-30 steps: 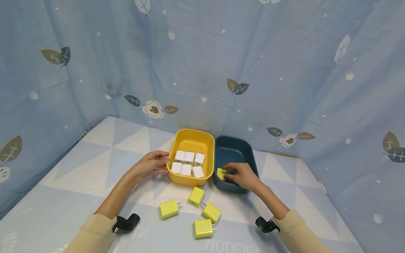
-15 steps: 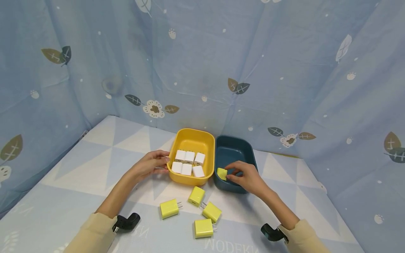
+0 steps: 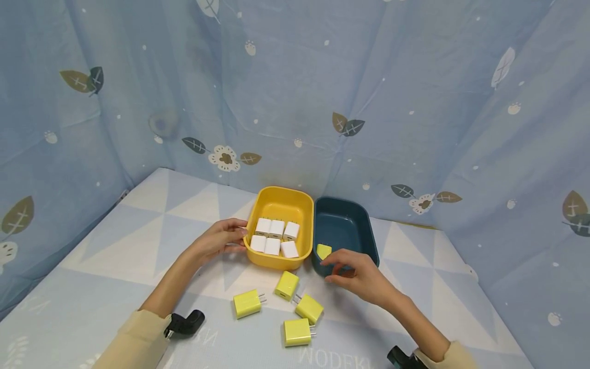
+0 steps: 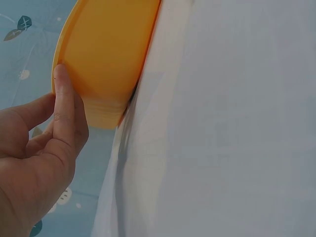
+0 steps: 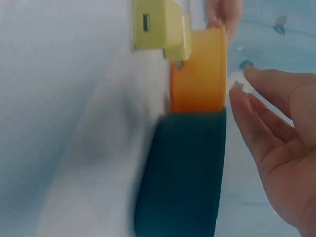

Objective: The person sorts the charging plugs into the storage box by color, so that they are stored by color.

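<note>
Just right of the frame's centre, a yellow plug (image 3: pixel 324 250) lies in the lower-left corner of the blue bin (image 3: pixel 343 220); four loose yellow plugs (image 3: pixel 296 333) lie lower centre on the table (image 3: pixel 120 246). Judging by looks, they are light, rigid and rather slippery, best held by the broad casing sides, away from the prongs. The right hand (image 3: pixel 361 277), empty, thumb and fingers apart, hovers at the blue bin's lower edge. The left hand (image 3: pixel 217 239) touches the yellow bin (image 3: pixel 278 262); whether it pinches the rim, I cannot tell.
</note>
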Available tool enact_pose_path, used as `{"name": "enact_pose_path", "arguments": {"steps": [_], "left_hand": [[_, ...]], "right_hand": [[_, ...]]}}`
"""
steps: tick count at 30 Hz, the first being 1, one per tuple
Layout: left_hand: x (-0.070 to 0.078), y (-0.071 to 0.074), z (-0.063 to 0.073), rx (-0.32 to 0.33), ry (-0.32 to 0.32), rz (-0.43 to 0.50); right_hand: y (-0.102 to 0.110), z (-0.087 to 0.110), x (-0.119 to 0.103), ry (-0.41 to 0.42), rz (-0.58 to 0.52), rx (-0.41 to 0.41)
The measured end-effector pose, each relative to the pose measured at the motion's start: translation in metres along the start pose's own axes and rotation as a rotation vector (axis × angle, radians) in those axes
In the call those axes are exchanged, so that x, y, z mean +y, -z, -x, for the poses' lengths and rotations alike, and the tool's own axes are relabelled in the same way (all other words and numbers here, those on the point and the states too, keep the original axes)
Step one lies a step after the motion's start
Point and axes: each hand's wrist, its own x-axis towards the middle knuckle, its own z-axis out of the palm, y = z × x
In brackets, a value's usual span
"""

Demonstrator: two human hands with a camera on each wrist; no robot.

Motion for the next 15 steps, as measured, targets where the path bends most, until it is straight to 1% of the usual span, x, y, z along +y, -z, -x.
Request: {"name": "enact_pose_path", "arguments": {"steps": [3, 6, 12, 15], "left_hand": [[0.0, 0.0, 0.0, -0.002, -0.001, -0.001], [0.001, -0.001, 0.001, -0.003, -0.001, -0.001], [0.001, 0.0, 0.001, 0.005, 0.007, -0.004], [0.0, 0.0, 0.0, 0.007, 0.007, -0.002]], "right_hand": [[-0.005, 0.004, -0.003, 0.018, -0.023, -0.066], [-0.01, 0.007, -0.004, 0.015, -0.051, -0.144], [-0.02, 0.011, -0.004, -0.049, -0.136, -0.336], [-0.025, 0.012, -0.002, -0.061, -0.153, -0.408]]}}
